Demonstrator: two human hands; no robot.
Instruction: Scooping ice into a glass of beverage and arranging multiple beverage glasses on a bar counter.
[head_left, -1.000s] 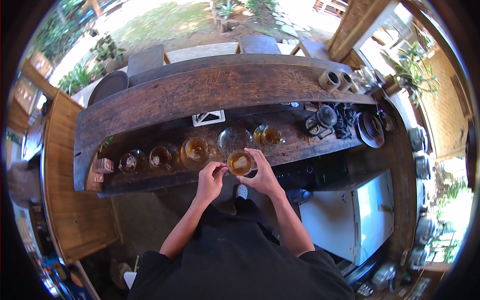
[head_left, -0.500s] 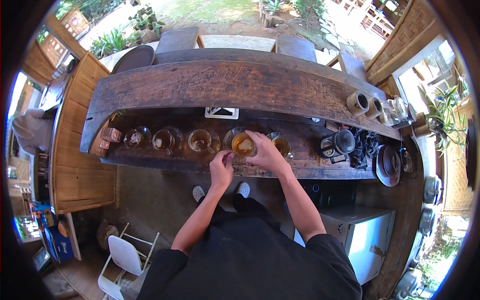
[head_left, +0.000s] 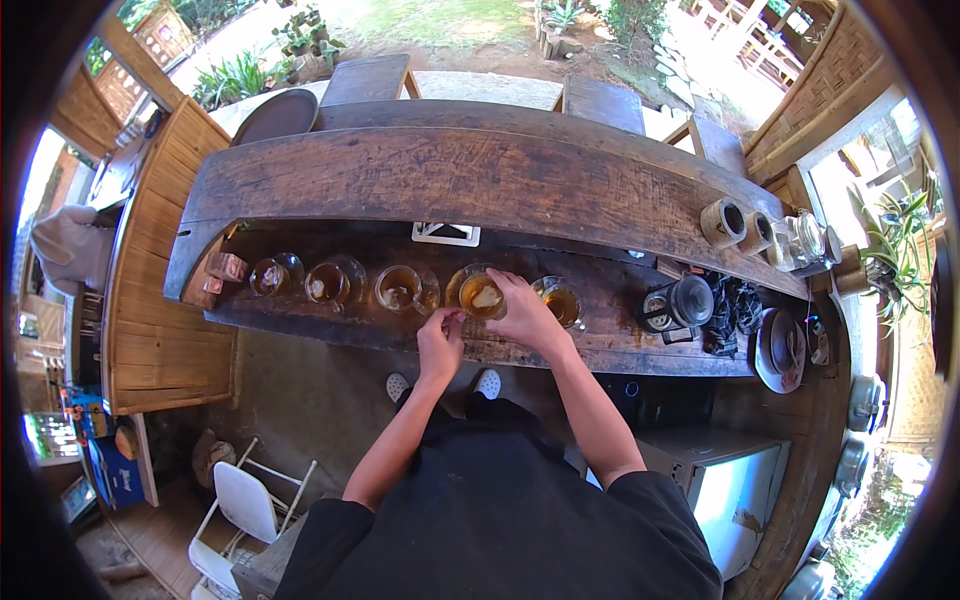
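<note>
One long wooden upper counter (head_left: 450, 175) is spanning the view L to R, w/ a lower shelf (head_left: 640, 352) running along its near side. White box-shaped cabinet (head_left: 720, 515) is standing below the shelf, R side; white chair (head_left: 245, 500) is standing well apart, L side. At the shelf's R end, stacked plates (head_left: 785, 345) are lying beside a dark crumpled bundle (head_left: 732, 312), which is separating them from a dark-lidded glass pot (head_left: 690, 300). R hand (head_left: 528, 315) is holding a glass cup (head_left: 481, 296) by its R side, grip spread approx. cup-wide. L hand (head_left: 440, 345) is positioning its fingertips close together at the cup's near-L side; contact w/ cup: cannot tell. Held cup is occupying the spot over a glass saucer (head_left: 455, 276) nr. mid-shelf and is containing amber liquid w/ a pale mass; base resting or raised: cannot tell. Four other cups (head_left: 398, 288) are standing in approx. the same row, i.e. three L, one R. Small pinkish block (head_left: 226, 267) is sitting at the shelf's L end.
</note>
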